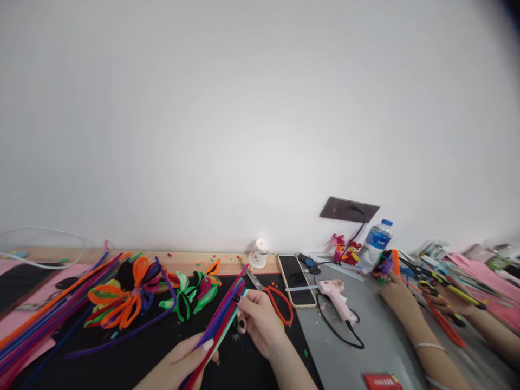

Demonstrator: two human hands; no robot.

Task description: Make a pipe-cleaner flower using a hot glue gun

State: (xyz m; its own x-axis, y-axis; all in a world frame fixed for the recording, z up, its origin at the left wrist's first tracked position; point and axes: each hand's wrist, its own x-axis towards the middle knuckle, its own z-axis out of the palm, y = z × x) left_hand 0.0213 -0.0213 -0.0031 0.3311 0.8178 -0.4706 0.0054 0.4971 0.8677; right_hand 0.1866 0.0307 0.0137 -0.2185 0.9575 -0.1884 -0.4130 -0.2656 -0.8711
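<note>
My left hand (189,357) is wrapped round a bundle of fuzzy pipe cleaners (221,319) in purple, red, blue and mint green. At the bundle's upper end, my right hand (258,319) pinches some of the stems between thumb and finger. Just right of that hand lie scissors (284,309) with orange handles. Left of the bundle, on the black mat (162,360), sit a large multicoloured pipe-cleaner flower (136,292) and smaller green leafy pieces (184,295). A bent purple stem (117,342) curves round the flower.
More long stems (44,325) lie far left. Near the wall stand a white cup (259,253) and a water bottle (376,245). Rightward are a phone (296,280), a pink glue gun (336,300) with its cable, and a red box (382,381). Another person's hands (400,298) hold pliers (459,292) and pipe cleaners.
</note>
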